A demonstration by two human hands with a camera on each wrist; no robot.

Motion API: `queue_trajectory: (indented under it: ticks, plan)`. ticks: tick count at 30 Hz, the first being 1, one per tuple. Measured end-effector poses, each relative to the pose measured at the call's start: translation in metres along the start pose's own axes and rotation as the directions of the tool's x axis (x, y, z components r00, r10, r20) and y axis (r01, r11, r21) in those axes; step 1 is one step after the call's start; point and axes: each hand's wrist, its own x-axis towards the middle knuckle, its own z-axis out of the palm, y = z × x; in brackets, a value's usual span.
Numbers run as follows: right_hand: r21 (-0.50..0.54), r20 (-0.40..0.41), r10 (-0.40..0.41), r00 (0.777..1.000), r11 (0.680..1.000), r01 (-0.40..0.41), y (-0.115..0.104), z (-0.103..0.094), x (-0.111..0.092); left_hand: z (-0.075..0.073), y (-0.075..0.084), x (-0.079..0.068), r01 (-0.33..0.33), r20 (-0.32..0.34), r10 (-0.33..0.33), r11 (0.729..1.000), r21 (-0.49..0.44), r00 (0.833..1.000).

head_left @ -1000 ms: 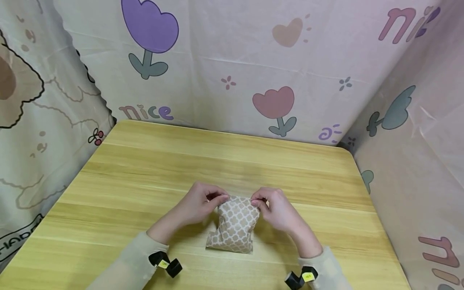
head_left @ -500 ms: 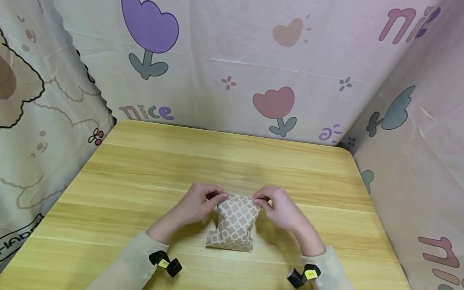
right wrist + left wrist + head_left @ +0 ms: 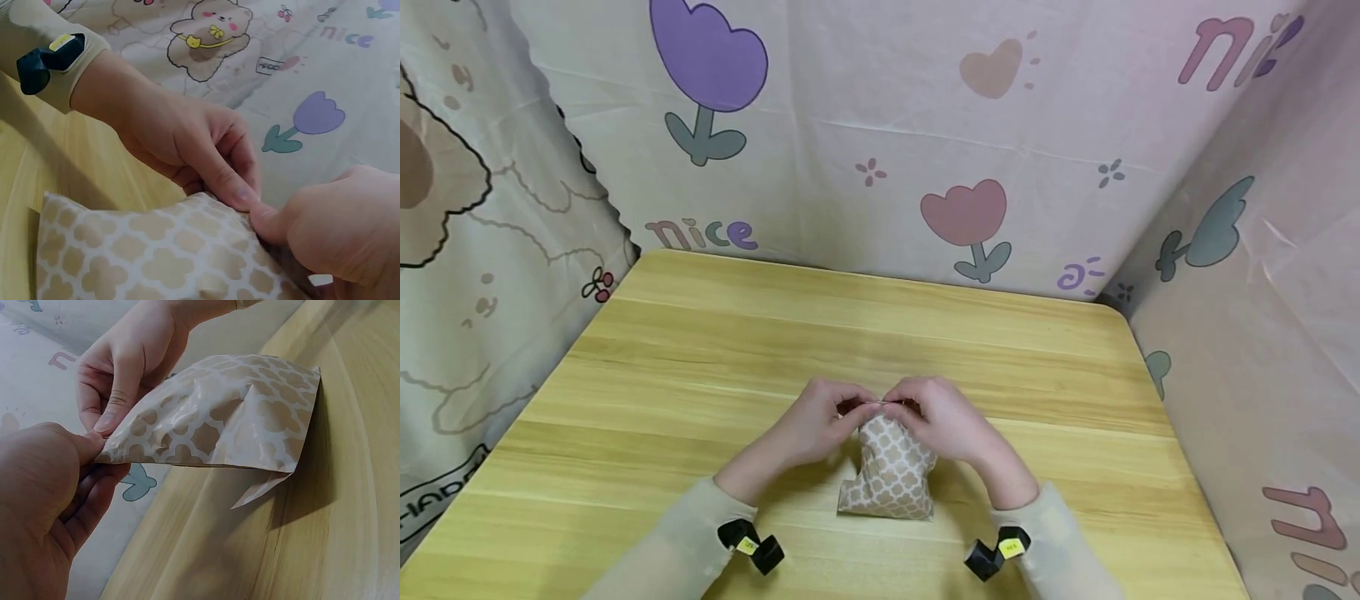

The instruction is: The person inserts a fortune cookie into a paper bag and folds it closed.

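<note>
A tan paper bag (image 3: pixel 895 475) with a white lattice pattern stands puffed out on the wooden table, its bottom toward the person. My left hand (image 3: pixel 823 421) pinches its top edge between thumb and fingers, on the left side. Close beside it, my right hand (image 3: pixel 943 421) pinches the same edge from the right. Thumb tips nearly meet there, as the right wrist view shows on the bag (image 3: pixel 156 256). In the left wrist view a pointed flap sticks out from the lower end of the bag (image 3: pixel 231 419). What is inside the bag is hidden.
The wooden table (image 3: pixel 737 333) reaches back to a printed cloth (image 3: pixel 835 108) hanging behind it. More cloth hangs at the left and right sides. A black camera (image 3: pixel 752 546) sits on the left wrist, and another black camera (image 3: pixel 996 554) on the right.
My right hand has moved left along the bag's top edge, up against the left hand. The top now looks narrower and gathered. Bag and left hand have shifted slightly right.
</note>
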Motion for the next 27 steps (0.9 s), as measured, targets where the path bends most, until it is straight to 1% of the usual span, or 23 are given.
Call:
queue_trajectory:
  ticks: [6,10,13,16,19,21,24,26,27]
  plan:
    - [0.045,-0.046,-0.029,0.999,0.998,0.031,0.0,0.009,0.003,-0.001,0.001,-0.001,0.008,0.004,-0.008,1.0,0.013,1.0]
    - [0.03,-0.072,-0.067,0.995,0.997,0.07,0.002,0.013,0.003,-0.003,0.001,-0.001,0.003,0.027,-0.005,0.999,0.048,1.0]
    - [0.02,-0.071,-0.09,0.993,0.996,0.091,0.005,0.014,0.002,-0.004,0.001,-0.001,-0.019,0.049,0.015,0.996,0.082,0.999]
    - [0.023,-0.059,-0.106,0.993,0.994,0.108,0.007,0.013,0.001,-0.004,0.0,0.001,-0.07,0.058,0.065,0.993,0.095,0.996]
    - [0.016,-0.046,-0.113,0.993,0.993,0.113,0.008,0.012,-0.001,-0.002,-0.003,0.001,-0.149,0.042,0.145,0.984,0.096,0.988]
    - [-0.001,-0.044,-0.119,0.992,0.993,0.119,0.01,0.011,-0.002,0.0,-0.007,0.001,-0.211,0.029,0.209,0.972,0.107,0.978]
    - [-0.038,-0.058,-0.15,0.987,0.988,0.148,0.013,0.011,-0.003,0.002,-0.011,0.001,-0.293,0.005,0.296,0.945,0.142,0.955]
    - [-0.06,-0.074,-0.184,0.98,0.982,0.18,0.015,0.012,-0.004,0.003,-0.014,0.0,-0.328,-0.005,0.334,0.93,0.164,0.943]
    - [-0.067,-0.084,-0.199,0.976,0.979,0.194,0.017,0.012,-0.005,0.004,-0.015,0.0,-0.337,-0.009,0.344,0.925,0.176,0.939]
